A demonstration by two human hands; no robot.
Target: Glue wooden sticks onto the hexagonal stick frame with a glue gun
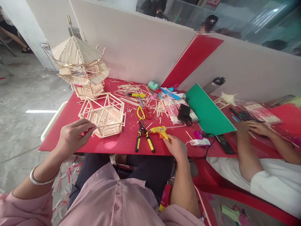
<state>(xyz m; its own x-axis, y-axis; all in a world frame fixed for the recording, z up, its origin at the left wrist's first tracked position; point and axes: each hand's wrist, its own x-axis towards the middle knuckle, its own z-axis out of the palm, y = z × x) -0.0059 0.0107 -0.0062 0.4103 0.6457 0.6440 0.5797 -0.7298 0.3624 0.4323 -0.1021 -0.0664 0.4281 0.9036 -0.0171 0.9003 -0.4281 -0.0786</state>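
Note:
My left hand hovers at the near left edge of the red table, fingers pinched on a thin wooden stick, just beside a hexagonal stick frame. My right hand grips the handle of a yellow glue gun that lies on the table with its nozzle pointing left. A tall stick pagoda stands at the far left corner behind the frame.
Black-and-yellow pliers lie left of the glue gun. Yellow and red scissors, loose sticks, stick packets, a black device and a green board fill the middle. Another person's arms work at the right. White partitions stand behind.

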